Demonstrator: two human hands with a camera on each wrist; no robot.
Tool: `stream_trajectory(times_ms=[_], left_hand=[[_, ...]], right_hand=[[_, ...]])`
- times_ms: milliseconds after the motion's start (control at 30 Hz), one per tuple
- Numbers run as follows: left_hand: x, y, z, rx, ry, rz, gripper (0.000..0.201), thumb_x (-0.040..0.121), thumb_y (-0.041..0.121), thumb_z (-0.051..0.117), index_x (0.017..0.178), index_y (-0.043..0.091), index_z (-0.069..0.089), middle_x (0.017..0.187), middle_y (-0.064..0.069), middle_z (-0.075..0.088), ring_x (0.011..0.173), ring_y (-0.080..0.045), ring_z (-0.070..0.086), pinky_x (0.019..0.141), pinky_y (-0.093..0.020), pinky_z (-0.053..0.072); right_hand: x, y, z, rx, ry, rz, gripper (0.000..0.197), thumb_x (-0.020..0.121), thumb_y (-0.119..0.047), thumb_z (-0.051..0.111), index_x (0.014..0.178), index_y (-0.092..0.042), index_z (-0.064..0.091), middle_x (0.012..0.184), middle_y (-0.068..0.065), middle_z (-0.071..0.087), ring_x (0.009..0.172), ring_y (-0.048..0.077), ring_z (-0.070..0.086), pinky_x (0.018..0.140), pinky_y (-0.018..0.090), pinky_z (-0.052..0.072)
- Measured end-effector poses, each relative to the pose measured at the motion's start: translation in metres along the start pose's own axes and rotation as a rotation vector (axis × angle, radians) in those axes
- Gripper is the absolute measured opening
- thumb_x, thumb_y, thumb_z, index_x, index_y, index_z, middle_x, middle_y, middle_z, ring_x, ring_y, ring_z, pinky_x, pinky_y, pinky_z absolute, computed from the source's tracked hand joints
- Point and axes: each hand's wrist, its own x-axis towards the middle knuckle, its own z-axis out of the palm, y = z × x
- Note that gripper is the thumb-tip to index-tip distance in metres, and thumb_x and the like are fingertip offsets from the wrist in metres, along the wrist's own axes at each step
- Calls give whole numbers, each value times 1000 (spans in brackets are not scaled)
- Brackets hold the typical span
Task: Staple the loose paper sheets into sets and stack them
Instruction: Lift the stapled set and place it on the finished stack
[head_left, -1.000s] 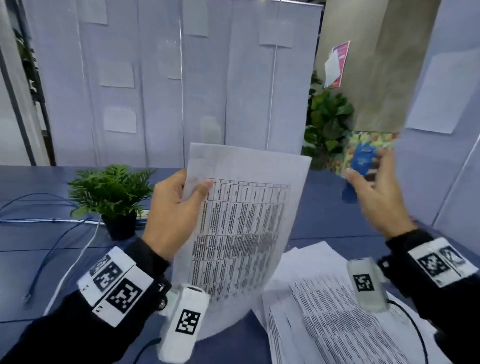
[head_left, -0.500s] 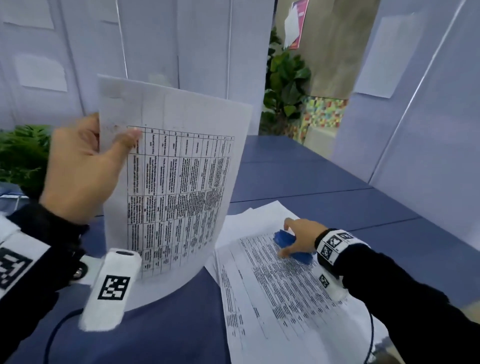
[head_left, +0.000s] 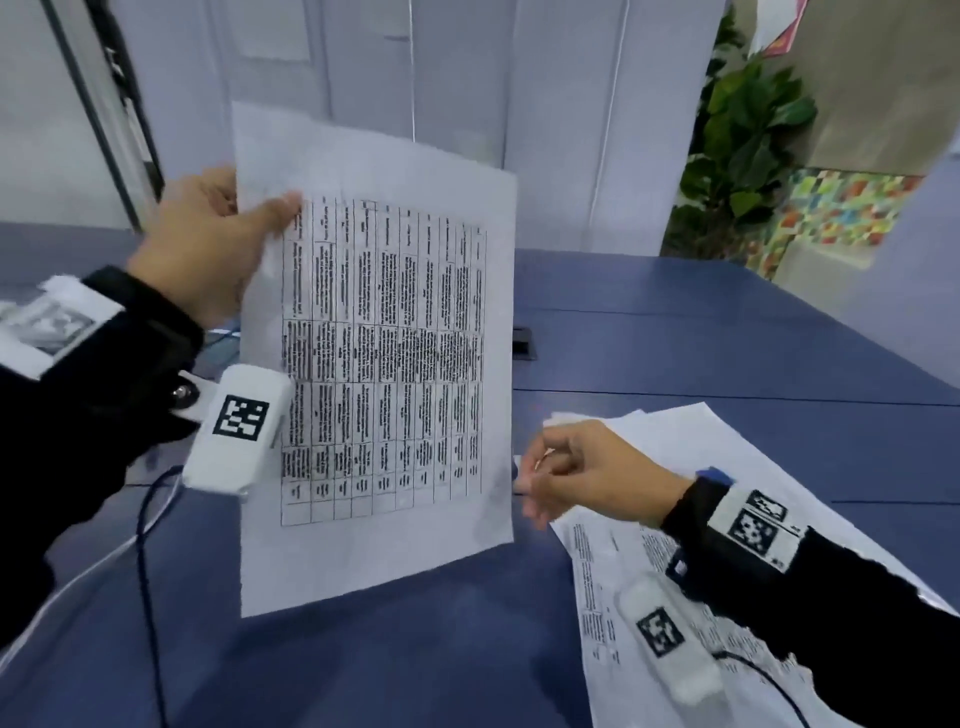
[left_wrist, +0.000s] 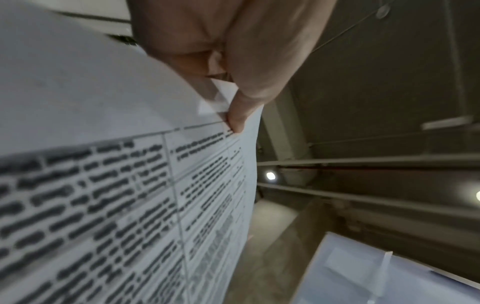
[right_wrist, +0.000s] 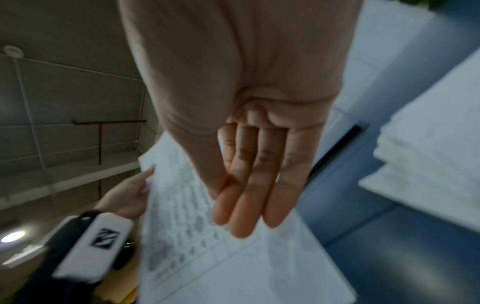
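Note:
My left hand (head_left: 244, 223) holds a set of printed sheets (head_left: 379, 353) upright above the blue table (head_left: 701, 338), thumb in front, fingers behind the top left corner. In the left wrist view the thumb (left_wrist: 239, 115) pinches that paper set (left_wrist: 103, 185) at its corner. My right hand (head_left: 540, 473) is empty and hovers by the set's lower right edge; its fingers (right_wrist: 246, 205) are straight and together, just in front of the sheets (right_wrist: 207, 257). A blue stapler (head_left: 714, 474) peeks out behind my right wrist, lying on the loose sheets (head_left: 675, 436).
The loose sheets spread over the table's right side, under my right forearm. A black cable slot (head_left: 523, 343) sits in the table behind the held set. Blue and white cables (head_left: 145, 545) run along the left. Grey partitions and a leafy plant (head_left: 743, 130) stand behind.
My right hand let go of the blue stapler on the loose sheets and came up to the held set's lower right edge. My left hand kept its hold.

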Motion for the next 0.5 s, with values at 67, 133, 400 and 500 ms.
stream_trajectory(times_ms=[67, 133, 400, 500], left_hand=[[0, -30, -10, 149, -14, -109, 11, 93, 13, 56, 101, 11, 63, 72, 12, 72, 49, 12, 57, 54, -6, 46], [0, -65, -18, 274, -35, -204, 25, 87, 19, 63, 107, 3, 64, 84, -2, 70, 61, 4, 59, 61, -12, 46], [-13, -174, -22, 702, -170, -527, 30, 93, 16, 57, 114, -4, 62, 113, -21, 65, 105, -34, 60, 80, -36, 44], [-19, -206, -19, 776, -263, -606, 32, 93, 17, 56, 119, -2, 60, 120, -20, 62, 110, -34, 58, 90, -39, 44]], right_hand=[[5, 7, 19, 24, -40, 25, 12, 85, -6, 66, 81, -5, 55, 65, 10, 68, 53, 26, 63, 54, 29, 52], [13, 18, 33, -41, -13, 59, 18, 82, -11, 71, 80, -9, 53, 64, 7, 66, 52, 24, 62, 52, 30, 51], [19, 38, 35, -212, -5, 105, 20, 79, -22, 72, 80, -14, 54, 63, 3, 63, 54, 19, 61, 53, 30, 51], [14, 43, 33, -414, -16, 61, 15, 78, -28, 71, 79, -24, 57, 76, 0, 67, 61, 6, 56, 64, 24, 50]])
